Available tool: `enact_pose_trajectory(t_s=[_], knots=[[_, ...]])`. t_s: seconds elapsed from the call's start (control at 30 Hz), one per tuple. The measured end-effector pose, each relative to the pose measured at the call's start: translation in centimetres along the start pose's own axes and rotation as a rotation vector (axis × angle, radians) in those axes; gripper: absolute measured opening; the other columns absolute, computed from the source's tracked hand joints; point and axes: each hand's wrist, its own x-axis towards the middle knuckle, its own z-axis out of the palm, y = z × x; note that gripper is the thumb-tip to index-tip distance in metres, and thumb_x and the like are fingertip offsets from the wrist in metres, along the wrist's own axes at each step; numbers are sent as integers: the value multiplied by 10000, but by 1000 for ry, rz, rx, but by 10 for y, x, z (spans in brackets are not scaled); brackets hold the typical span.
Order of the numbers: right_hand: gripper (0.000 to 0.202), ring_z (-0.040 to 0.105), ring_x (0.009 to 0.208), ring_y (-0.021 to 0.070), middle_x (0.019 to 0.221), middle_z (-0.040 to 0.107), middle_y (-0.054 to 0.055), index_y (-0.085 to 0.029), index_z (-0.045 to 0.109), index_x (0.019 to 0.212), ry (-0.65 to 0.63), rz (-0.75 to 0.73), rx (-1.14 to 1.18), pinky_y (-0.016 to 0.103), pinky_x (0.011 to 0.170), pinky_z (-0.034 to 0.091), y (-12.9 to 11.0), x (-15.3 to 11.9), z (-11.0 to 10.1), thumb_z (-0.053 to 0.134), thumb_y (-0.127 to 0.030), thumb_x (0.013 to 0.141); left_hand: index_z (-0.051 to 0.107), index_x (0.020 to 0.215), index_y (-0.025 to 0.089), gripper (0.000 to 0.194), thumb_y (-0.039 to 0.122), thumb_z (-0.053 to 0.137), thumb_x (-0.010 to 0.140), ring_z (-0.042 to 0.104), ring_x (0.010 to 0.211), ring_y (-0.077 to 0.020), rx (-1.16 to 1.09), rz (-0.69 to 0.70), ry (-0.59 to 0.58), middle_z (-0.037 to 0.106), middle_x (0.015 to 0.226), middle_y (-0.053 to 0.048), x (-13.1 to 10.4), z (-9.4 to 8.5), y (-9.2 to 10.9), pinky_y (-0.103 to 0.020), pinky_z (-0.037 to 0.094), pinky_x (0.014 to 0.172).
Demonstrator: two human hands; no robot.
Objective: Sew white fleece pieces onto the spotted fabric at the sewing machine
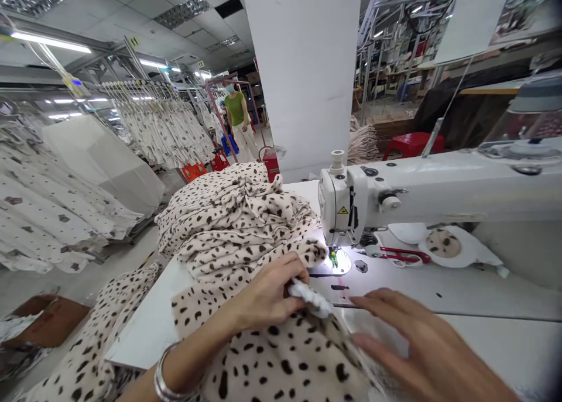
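Observation:
My left hand (274,291) pinches the end of a gathered white strip (311,296) on a cream fabric piece with dark spots (281,361). To the right, my right hand (408,332) has its thumb and fingers apart beside the fabric's edge, over the front of the machine bed. Ahead of both hands stands a white sewing machine (421,185), its lamp lighting the green-marked presser foot (334,258). A thick heap of the same spotted fabric (237,215) lies left of the needle area.
Red-handled scissors (404,254) and a roll of white material (452,247) lie under the machine arm. A white pillar (302,80) rises behind the table. Hanging garments (158,127) and a cardboard box (57,320) are at the left; a person in green (237,112) stands farther back.

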Motion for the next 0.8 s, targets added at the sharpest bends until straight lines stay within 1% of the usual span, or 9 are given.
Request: enact_pose_trajectory(t_s=[0.07, 0.17, 0.33, 0.43, 0.53, 0.63, 0.73, 0.77, 0.8], knots=[[410, 709, 908, 187, 1076, 713, 50, -236, 606, 1207, 55, 32, 68, 261, 694, 595, -30, 0, 6, 528, -521, 921, 464, 827, 189, 188, 31, 552, 777, 508, 819, -155, -41, 114, 116, 529, 926, -32, -14, 5, 2, -230, 390, 647], [444, 681, 991, 199, 1116, 685, 83, -200, 567, 1244, 134, 16, 146, 267, 774, 585, -55, 2, 16, 566, -493, 910, 425, 832, 190, 283, -55, 467, 696, 479, 801, -153, 15, 246, 227, 497, 900, -38, -27, 9, 6, -226, 356, 615], [192, 659, 903, 165, 972, 674, 69, -192, 629, 1101, 229, -119, 145, 267, 804, 526, -66, 5, 21, 553, -210, 925, 403, 852, 193, 327, -73, 404, 661, 465, 777, -150, 90, 341, 386, 468, 856, -33, -35, 13, 10, -227, 366, 610], [172, 642, 798, 142, 898, 660, 50, -194, 639, 1027, 258, -149, 109, 254, 735, 497, -64, 3, 22, 514, -137, 925, 411, 850, 190, 315, -75, 388, 682, 470, 768, -148, 137, 370, 435, 467, 837, -33, -39, 17, 8, -224, 387, 612], [172, 629, 795, 151, 897, 646, 56, -196, 629, 998, 262, -128, 112, 264, 726, 490, -58, 2, 22, 491, -120, 928, 461, 873, 177, 282, -53, 409, 718, 488, 761, -156, 224, 348, 423, 506, 837, -45, -42, 17, 7, -234, 411, 614], [194, 623, 906, 203, 964, 638, 99, -183, 634, 1020, 268, -17, 71, 320, 783, 488, -62, 4, 22, 488, -112, 914, 558, 909, 171, 179, 48, 484, 801, 520, 824, -197, 386, 225, 335, 582, 858, -59, -37, 6, 8, -322, 451, 730], [250, 613, 998, 232, 1027, 664, 95, -213, 649, 1076, 320, -61, 89, 368, 872, 459, -90, 5, 33, 553, -118, 865, 609, 839, 187, 72, 172, 556, 794, 531, 1045, -268, 420, 148, 261, 641, 1041, -79, -20, -11, 13, -486, 386, 972], [251, 615, 1007, 223, 1031, 679, 73, -234, 651, 1069, 324, -113, 142, 370, 904, 446, -104, 5, 42, 559, -135, 858, 611, 830, 187, 74, 191, 558, 778, 515, 1124, -284, 389, 148, 229, 638, 1121, -82, -12, -17, 15, -519, 336, 1035], [207, 621, 1004, 212, 1036, 693, 51, -247, 657, 1047, 312, -137, 171, 365, 925, 434, -118, 4, 52, 566, -199, 867, 609, 830, 184, 88, 200, 546, 771, 523, 1142, -284, 344, 151, 188, 645, 1128, -82, -5, -24, 17, -532, 314, 1060]])
